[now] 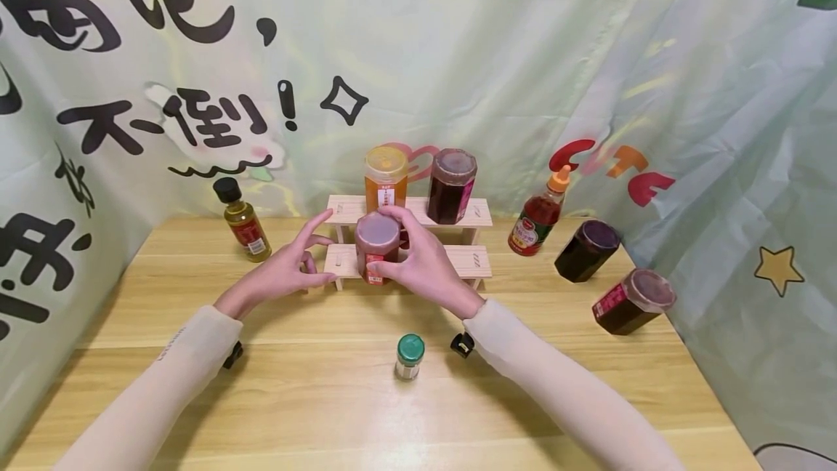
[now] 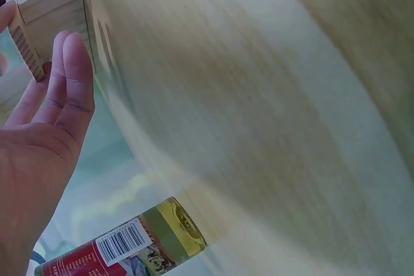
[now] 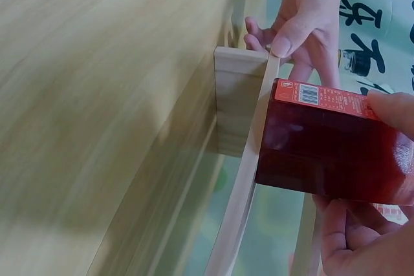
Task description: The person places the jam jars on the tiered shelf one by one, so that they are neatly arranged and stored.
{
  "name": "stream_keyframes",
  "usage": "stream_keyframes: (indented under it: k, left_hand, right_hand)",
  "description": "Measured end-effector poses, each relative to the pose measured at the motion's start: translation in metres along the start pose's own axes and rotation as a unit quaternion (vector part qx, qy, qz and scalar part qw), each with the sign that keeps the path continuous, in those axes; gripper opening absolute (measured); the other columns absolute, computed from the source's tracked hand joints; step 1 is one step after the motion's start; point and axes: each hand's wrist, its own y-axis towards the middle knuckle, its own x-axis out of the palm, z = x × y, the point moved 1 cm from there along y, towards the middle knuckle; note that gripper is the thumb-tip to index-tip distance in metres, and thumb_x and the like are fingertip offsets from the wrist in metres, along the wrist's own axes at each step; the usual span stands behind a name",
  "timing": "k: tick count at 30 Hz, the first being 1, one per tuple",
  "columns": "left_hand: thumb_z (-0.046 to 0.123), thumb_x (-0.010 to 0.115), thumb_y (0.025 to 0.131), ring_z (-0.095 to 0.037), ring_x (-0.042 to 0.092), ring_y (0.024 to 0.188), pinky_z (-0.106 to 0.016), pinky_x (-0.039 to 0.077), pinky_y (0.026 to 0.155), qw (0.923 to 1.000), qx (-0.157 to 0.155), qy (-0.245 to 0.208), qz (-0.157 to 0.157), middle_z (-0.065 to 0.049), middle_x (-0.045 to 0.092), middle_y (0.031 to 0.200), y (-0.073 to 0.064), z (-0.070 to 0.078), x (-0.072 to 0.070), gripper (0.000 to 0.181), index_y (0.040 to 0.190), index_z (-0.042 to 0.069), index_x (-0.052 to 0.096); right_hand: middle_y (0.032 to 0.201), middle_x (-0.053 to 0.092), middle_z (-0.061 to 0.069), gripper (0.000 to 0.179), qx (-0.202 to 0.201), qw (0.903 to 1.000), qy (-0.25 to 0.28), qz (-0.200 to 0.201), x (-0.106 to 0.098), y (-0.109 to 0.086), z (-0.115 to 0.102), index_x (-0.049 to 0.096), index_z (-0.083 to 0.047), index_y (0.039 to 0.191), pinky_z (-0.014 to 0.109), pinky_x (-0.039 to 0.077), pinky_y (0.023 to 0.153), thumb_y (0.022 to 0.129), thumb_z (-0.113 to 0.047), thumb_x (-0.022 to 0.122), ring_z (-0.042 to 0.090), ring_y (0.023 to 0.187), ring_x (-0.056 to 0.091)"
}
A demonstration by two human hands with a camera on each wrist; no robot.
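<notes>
My right hand (image 1: 425, 264) grips a lidded jar of dark red contents (image 3: 330, 143), thumb on its red label and fingers around the far side. The jar's base is at the lower step of a two-step wooden rack (image 3: 242, 179); whether its weight rests there cannot be told. At the rack's left end my left hand (image 1: 282, 271) has its index finger raised and its thumb touching the lower board's end. On the upper step stand a jar of amber contents (image 1: 386, 184), partly behind the held jar, and a dark jar (image 1: 453, 187).
An oil bottle (image 1: 243, 220) stands left of the rack. A small green-capped shaker (image 1: 410, 356) is in front. To the right are a red sauce bottle (image 1: 539, 213), a dark jar (image 1: 586, 251) and another with a pink label (image 1: 633, 302). Printed cloth (image 1: 458, 57) hangs behind.
</notes>
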Motion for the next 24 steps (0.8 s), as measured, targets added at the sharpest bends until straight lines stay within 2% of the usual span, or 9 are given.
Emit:
stream_keyframes:
  k: [5,12,17,24]
  left_hand:
    - [0.016,0.089,0.095,-0.032,0.067,0.08,-0.042,0.06,0.06,1.0,-0.001,0.0,-0.002,-0.022,0.049,0.16,0.001,0.0,0.0,0.12,0.172,0.054,0.006]
    - [0.016,0.089,0.095,-0.031,0.067,0.079,-0.042,0.06,0.06,1.0,0.008,0.003,0.001,-0.022,0.051,0.159,0.0,0.0,0.001,0.119,0.173,0.052,0.007]
    - [0.015,0.089,0.095,-0.032,0.067,0.08,-0.042,0.061,0.061,0.9999,0.011,0.003,-0.002,-0.022,0.051,0.159,0.0,-0.001,0.001,0.119,0.173,0.052,0.006]
    - [0.015,0.089,0.095,-0.031,0.067,0.08,-0.041,0.061,0.061,0.9999,0.011,0.004,0.002,-0.024,0.05,0.159,0.0,-0.001,0.001,0.12,0.174,0.049,0.005]
  right_hand:
    - [0.141,0.063,0.001,0.087,0.001,1.0,-0.002,0.002,0.007,0.005,-0.002,0.05,-0.017,0.157,0.036,0.056,0.102,0.084,-0.005,0.096,0.017,0.122,0.064]
    - [0.142,0.063,0.004,0.088,-0.002,1.0,-0.005,0.001,0.015,0.01,-0.004,0.051,-0.015,0.158,0.033,0.055,0.103,0.084,-0.009,0.098,0.017,0.124,0.064]
    - [0.14,0.061,0.007,0.089,-0.013,0.9985,-0.053,0.005,0.017,0.009,-0.004,0.05,-0.017,0.16,0.032,0.055,0.104,0.085,-0.017,0.098,0.019,0.124,0.062]
    - [0.127,0.059,0.01,0.09,-0.008,0.9926,-0.121,-0.003,0.016,0.01,-0.009,0.049,-0.024,0.163,0.039,0.058,0.093,0.087,-0.028,0.097,0.022,0.114,0.058]
